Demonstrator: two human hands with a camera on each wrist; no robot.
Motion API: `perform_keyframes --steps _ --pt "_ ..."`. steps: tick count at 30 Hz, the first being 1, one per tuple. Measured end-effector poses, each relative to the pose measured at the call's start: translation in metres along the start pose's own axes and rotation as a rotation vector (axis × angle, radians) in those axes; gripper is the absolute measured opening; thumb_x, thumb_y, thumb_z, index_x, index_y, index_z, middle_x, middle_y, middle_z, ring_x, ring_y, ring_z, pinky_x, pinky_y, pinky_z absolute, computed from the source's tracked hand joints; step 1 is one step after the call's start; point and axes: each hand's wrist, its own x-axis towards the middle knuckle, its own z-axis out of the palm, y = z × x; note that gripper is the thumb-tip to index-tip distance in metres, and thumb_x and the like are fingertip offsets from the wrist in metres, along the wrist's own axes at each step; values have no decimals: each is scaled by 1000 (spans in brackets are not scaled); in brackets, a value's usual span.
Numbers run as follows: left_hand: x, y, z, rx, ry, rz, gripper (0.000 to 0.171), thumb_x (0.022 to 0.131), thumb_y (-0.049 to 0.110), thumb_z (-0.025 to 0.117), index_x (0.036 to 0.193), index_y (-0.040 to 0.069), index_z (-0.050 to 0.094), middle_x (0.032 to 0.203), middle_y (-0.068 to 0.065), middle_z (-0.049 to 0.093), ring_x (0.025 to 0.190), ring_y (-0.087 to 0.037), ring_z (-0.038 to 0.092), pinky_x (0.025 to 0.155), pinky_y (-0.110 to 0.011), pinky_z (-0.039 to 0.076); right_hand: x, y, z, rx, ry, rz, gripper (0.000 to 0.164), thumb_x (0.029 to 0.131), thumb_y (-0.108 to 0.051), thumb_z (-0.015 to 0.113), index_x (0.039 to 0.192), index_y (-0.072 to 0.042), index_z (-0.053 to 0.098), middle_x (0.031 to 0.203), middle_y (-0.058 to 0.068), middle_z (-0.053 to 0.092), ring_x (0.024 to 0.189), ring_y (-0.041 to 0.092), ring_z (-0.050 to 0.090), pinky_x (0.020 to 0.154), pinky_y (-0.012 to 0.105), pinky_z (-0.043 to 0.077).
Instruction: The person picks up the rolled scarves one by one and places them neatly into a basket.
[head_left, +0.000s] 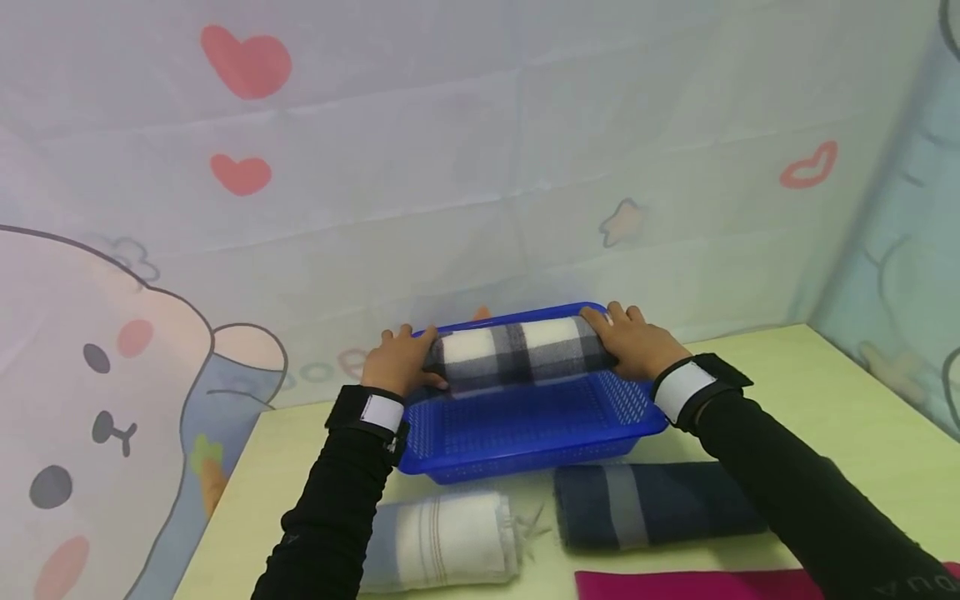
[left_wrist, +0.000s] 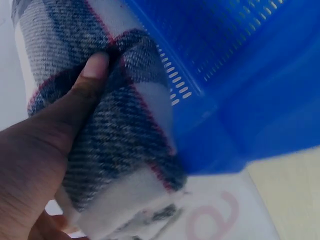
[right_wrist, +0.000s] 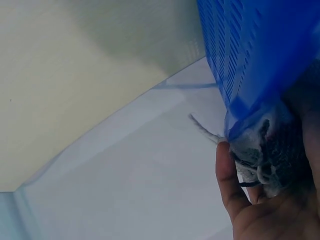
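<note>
My left hand (head_left: 396, 363) and right hand (head_left: 636, 342) grip the two ends of a rolled plaid scarf (head_left: 519, 352) in white, grey and dark checks. It lies lengthwise over the far part of a blue plastic basket (head_left: 536, 457). In the left wrist view, the thumb (left_wrist: 95, 70) presses on the plaid cloth, where thin red lines show. The right wrist view has fingers (right_wrist: 229, 175) round the scarf's fringed end (right_wrist: 257, 155), close to the basket's wall (right_wrist: 227, 50).
In front of the basket lie a rolled white and light-blue striped cloth (head_left: 450, 542) with fringe and a folded navy cloth (head_left: 675, 504) with a grey band. A magenta cloth (head_left: 690, 586) shows at the near edge. Behind the pale yellow table (head_left: 757, 367) hangs a printed backdrop (head_left: 420, 183).
</note>
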Motion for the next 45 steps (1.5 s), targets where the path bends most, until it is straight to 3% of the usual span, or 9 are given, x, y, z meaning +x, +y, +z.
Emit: perform_keyframes --steps 9,16,22,28,31,35,38,42,45 --pt "2 -4 5 -50 -21 -44 76 72 48 75 133 10 50 127 -26 49 109 -46 44 77 -55 51 4 -6 0 -25 38 -34 88 71 -8 79 142 -7 28 128 31 39 113 49 39 74 56 52" --pt "8 -12 11 -87 -81 -22 69 76 45 72 127 3 52 129 -28 41 113 -45 39 83 -56 48 9 -4 12 -112 15 -57 111 63 -50 81 147 -8 21 136 27 33 115 47 37 83 62 45" --pt "10 -13 8 -89 -143 23 62 77 43 69 125 5 55 132 -29 30 111 -43 37 82 -54 47 7 1 12 -165 60 -86 98 71 -45 77 145 -5 27 133 25 40 113 43 40 85 60 44" --pt "8 -13 3 -97 -89 59 52 77 31 73 120 6 59 126 -24 32 102 -39 42 77 -50 49 8 2 8 -299 169 -137 88 71 -45 77 138 -4 38 125 21 51 116 41 41 93 56 40" --pt "8 -12 5 -73 -49 79 61 76 31 76 126 5 53 125 -22 40 106 -39 43 82 -51 48 8 1 8 -308 191 -133 85 71 -43 78 136 -4 41 124 20 54 116 40 42 94 55 40" --pt "10 -11 11 74 52 110 77 71 40 79 132 7 45 123 -15 53 109 -35 41 89 -50 43 9 0 9 -277 188 -114 81 71 -40 79 132 -3 42 125 19 55 117 41 40 94 56 39" --pt "11 -10 14 126 119 121 79 67 41 82 130 7 47 119 -14 57 106 -35 42 85 -47 46 9 -1 10 -274 192 -101 78 70 -40 79 129 -3 43 126 17 55 117 41 40 94 56 39" --pt "11 -5 16 24 127 103 67 64 30 86 119 7 55 114 -23 51 101 -39 43 68 -46 55 9 -2 11 -339 225 -114 78 68 -44 80 124 -2 46 126 20 49 113 41 42 90 54 42" --pt "12 -3 16 -16 125 98 56 63 26 86 107 5 59 107 -24 49 97 -39 43 65 -47 55 10 -3 12 -409 255 -130 78 67 -47 80 120 0 48 122 22 45 107 40 44 86 51 44"
